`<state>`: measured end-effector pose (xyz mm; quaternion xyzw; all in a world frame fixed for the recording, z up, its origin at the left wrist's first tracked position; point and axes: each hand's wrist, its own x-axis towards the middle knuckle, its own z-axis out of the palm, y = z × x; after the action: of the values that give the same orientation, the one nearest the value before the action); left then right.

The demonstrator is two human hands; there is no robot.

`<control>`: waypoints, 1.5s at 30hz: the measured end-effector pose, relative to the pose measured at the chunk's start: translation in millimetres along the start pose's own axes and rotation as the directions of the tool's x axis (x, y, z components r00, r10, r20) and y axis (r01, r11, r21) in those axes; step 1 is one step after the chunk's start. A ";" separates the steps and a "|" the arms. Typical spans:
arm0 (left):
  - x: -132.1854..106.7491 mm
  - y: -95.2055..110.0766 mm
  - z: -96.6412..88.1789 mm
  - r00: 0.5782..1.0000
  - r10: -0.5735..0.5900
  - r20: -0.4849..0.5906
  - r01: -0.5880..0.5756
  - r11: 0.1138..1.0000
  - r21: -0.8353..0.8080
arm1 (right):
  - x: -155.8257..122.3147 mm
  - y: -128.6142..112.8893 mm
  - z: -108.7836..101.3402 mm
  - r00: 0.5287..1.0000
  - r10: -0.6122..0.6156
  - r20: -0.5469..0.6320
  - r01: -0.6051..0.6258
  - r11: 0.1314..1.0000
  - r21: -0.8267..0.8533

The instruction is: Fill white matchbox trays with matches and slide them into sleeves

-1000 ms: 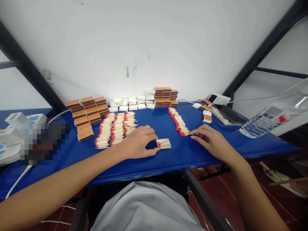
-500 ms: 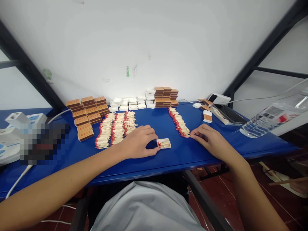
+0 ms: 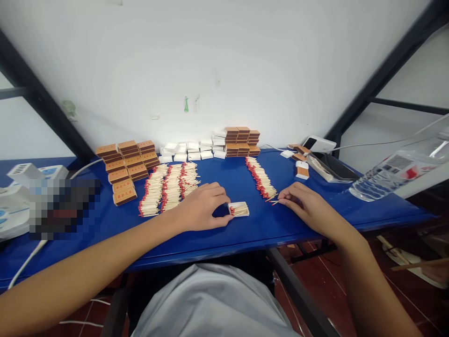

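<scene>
My left hand (image 3: 206, 208) pinches the left end of a small white matchbox tray (image 3: 247, 214) between thumb and fingers. Red-tipped matches (image 3: 239, 211) lie inside that tray. To its right, my right hand (image 3: 300, 202) has its thumb and fingertips closed on the end of a match (image 3: 275, 202), the red head pointing left. It is at the near end of a slanting row of matches (image 3: 258, 178) lying on the blue table. Several longer rows of matches (image 3: 170, 187) lie beyond my left forearm.
Brown matchboxes (image 3: 124, 168) are stacked at the left, with another stack (image 3: 242, 142) against the wall. White trays (image 3: 192, 150) sit between them. A brown-and-white box (image 3: 302, 170), a plastic bottle (image 3: 393, 168) and a white device (image 3: 319, 144) are on the right; a power strip (image 3: 21, 201) is left.
My right hand has drawn a match slightly right and toward me, away from the row's near end. My left hand and the tray have stayed in place.
</scene>
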<state>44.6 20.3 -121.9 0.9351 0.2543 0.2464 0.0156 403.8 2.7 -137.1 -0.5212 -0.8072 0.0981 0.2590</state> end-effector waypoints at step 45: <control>0.7 0.4 0.2 1.000 0.002 0.014 -0.002 1.000 0.003 | 7.9 -72.3 23.7 0.985 -0.170 -0.009 0.170 0.984 0.050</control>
<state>45.4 20.3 -121.7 0.9370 0.2538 0.2396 0.0160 331.7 -19.3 -123.6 -0.4441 -0.8453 0.0949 0.2814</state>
